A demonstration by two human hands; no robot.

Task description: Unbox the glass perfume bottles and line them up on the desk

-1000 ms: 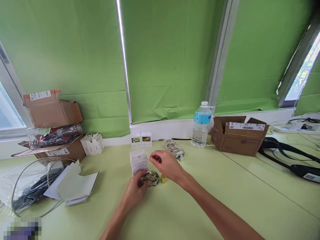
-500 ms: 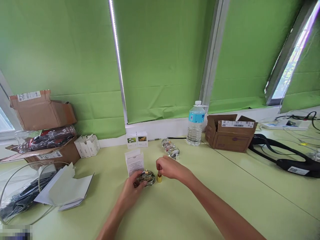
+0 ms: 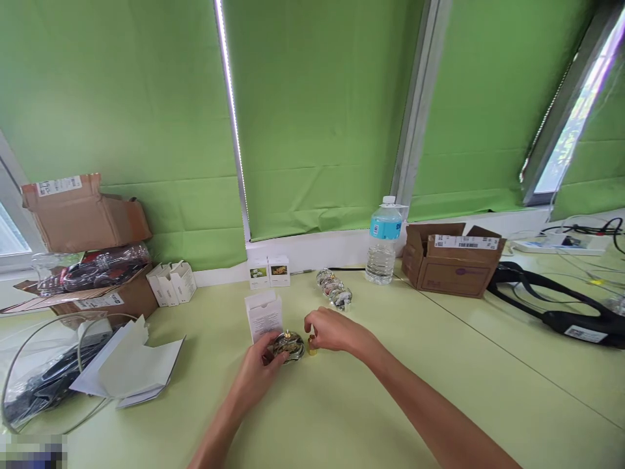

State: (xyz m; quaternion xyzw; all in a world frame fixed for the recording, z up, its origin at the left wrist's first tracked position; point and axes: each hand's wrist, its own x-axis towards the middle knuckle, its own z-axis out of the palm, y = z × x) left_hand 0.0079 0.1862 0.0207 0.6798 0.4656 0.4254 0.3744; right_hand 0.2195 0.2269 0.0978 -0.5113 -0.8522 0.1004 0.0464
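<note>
On the table, my left hand (image 3: 262, 360) grips the left side of a small round glass bottle (image 3: 291, 346), thumb in front. The bottle stands upright, patterned dark and gold, with a bare gold nozzle on top. Just right of it, the fingers of my right hand (image 3: 328, 327) are closed around a small gold cap (image 3: 312, 349), which is partly hidden by them and appears to rest on the table. Behind my left hand stands an open white carton (image 3: 264, 315) with printed text.
Several similar glass bottles (image 3: 334, 290) lie in a row farther back. Two small picture boxes (image 3: 269, 272) stand by the wall, with a water bottle (image 3: 383, 244) and cardboard box (image 3: 452, 264) to the right. White papers (image 3: 134, 368) and stacked boxes (image 3: 92, 218) are at left.
My right hand's fingers have come down lower around the gold cap, covering more of it. My left hand keeps its hold on the glass bottle. The view has shifted very slightly.
</note>
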